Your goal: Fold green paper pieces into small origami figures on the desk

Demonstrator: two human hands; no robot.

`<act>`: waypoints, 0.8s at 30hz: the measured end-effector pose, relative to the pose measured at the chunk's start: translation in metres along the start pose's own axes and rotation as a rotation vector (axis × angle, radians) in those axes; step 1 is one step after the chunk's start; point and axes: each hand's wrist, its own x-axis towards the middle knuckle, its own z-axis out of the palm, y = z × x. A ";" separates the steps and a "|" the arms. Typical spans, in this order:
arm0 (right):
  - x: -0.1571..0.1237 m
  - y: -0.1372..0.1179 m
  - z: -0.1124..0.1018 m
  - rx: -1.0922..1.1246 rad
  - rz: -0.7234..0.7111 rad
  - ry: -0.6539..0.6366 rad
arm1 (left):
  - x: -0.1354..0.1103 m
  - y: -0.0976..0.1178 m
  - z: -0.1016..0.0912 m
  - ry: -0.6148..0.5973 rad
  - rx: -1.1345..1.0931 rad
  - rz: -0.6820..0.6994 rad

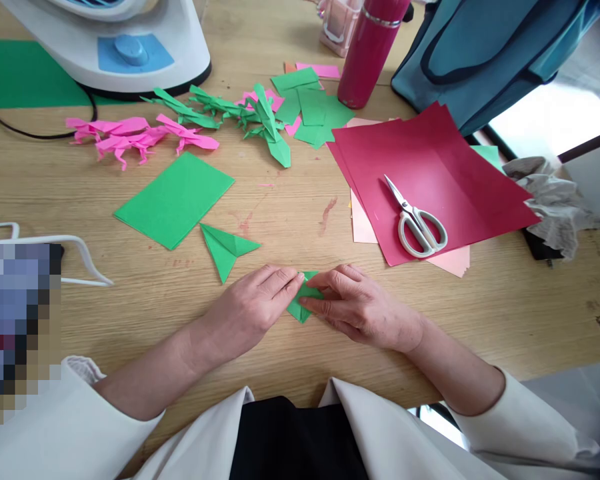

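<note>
A small piece of folded green paper (303, 311) lies on the wooden table between my two hands, partly hidden by the fingers. My left hand (260, 300) comes in from the left, its fingers pressed together on the paper's upper left edge. From the other side my right hand (363, 307) grips the paper's right part with bent fingers. Just beyond my left hand rests a folded green paper piece with pointed ends (229, 250). Behind that is a flat green paper rectangle (175, 199).
White-handled scissors (414, 220) lie on red paper sheets (470, 180) at the right. Pink folded figures (130, 138) and green ones (267, 127) sit farther back. A red bottle (370, 50), a blue bag (480, 53) and a white appliance base (130, 47) stand behind.
</note>
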 end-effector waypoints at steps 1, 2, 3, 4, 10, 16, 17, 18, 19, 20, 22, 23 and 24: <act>0.000 0.000 0.000 0.005 0.000 -0.003 | 0.000 0.000 0.000 -0.006 0.006 0.000; 0.000 0.000 -0.001 0.009 0.002 -0.009 | 0.000 0.001 0.000 -0.012 0.014 0.004; 0.001 0.000 -0.002 0.013 0.006 -0.018 | 0.000 0.000 0.000 -0.017 0.025 0.011; 0.001 0.000 -0.003 0.016 0.012 -0.029 | -0.001 0.000 -0.001 -0.026 0.034 0.022; 0.002 0.000 -0.006 0.021 0.022 -0.072 | -0.007 -0.004 -0.003 0.018 0.022 0.084; 0.000 0.000 -0.008 -0.011 0.013 -0.120 | -0.006 -0.002 -0.008 0.017 0.012 0.079; 0.000 -0.001 -0.009 -0.017 0.013 -0.133 | -0.006 -0.002 -0.009 0.008 0.019 0.081; 0.000 -0.001 -0.010 -0.023 0.013 -0.146 | -0.005 -0.002 -0.009 -0.003 0.027 0.083; 0.000 -0.001 -0.011 -0.026 0.014 -0.157 | -0.005 -0.001 -0.010 -0.012 0.033 0.084; 0.000 -0.002 -0.012 -0.026 0.015 -0.165 | -0.005 -0.001 -0.011 -0.021 0.040 0.086; -0.001 -0.002 -0.014 -0.027 0.017 -0.180 | -0.005 -0.001 -0.012 -0.036 0.048 0.090; -0.001 -0.003 -0.014 -0.030 0.018 -0.185 | -0.006 -0.001 -0.012 -0.040 0.049 0.094; -0.001 -0.003 -0.014 -0.035 0.020 -0.188 | -0.006 -0.001 -0.012 -0.043 0.049 0.097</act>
